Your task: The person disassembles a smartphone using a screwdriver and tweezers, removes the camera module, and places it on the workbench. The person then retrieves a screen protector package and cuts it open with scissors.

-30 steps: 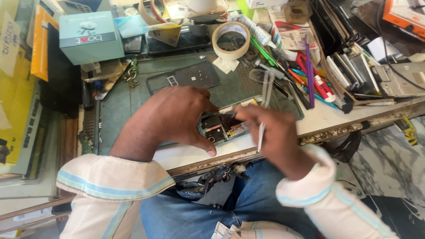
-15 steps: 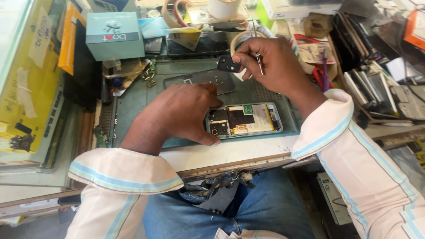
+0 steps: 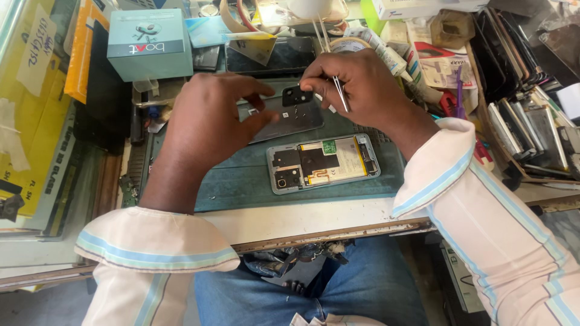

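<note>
Hands at work over a green mat (image 3: 241,181) on a cluttered bench, seen from above. Left hand (image 3: 208,118): fingers spread and half open, thumb and forefinger resting on the near-left part of a grey back cover (image 3: 296,118) that lies flat on the mat; the hand pins the cover rather than gripping it. Right hand (image 3: 356,84): fingers closed in a pinch around metal tweezers (image 3: 335,75), whose shafts run up and away past the knuckles; the tips, pointing down toward the cover, are partly hidden by the fingers, and whether they hold anything cannot be told. The cover lies between the two hands, its dark camera surround (image 3: 297,95) just beside the right fingertips.

Opened phone (image 3: 323,163): lies flat on the mat nearer the body than both hands, below the right wrist and just right of the left forearm, apart from the cover; its dark shields, small green board and pale battery face upward.

Surroundings: a teal box (image 3: 148,45) beyond the left hand; a roll of tape (image 3: 350,43) behind the right hand; a row of upright phone parts (image 3: 531,133) well to the right of the right sleeve (image 3: 483,199).
</note>
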